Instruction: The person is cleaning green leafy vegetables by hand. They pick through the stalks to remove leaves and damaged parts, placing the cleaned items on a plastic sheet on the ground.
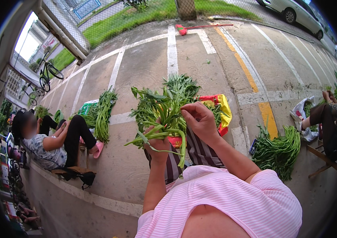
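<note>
Seen from my remote station, clock face centred on my head view:

Item: left hand (157, 146), just off centre toward 7 o'clock; fingers curled closed around green stems.
Item: right hand (204, 119), near centre at 3 o'clock; thumb and forefinger drawn close together beside the leaves; I cannot tell whether they pinch a stem.
Item: bunch of leafy greens (169, 114), at centre, in the left hand, one long stem drooping toward 5 o'clock.
Item: heap of greens (183, 86), beyond the hands at 12 to 1 o'clock.
Item: yellow-and-red bag (225, 112), 3 o'clock, beside the heap.
Item: long-stemmed bundle (285, 148), on the pavement between 3 and 4 o'clock.
Item: seated person (49, 148), toward 9 o'clock.
</note>
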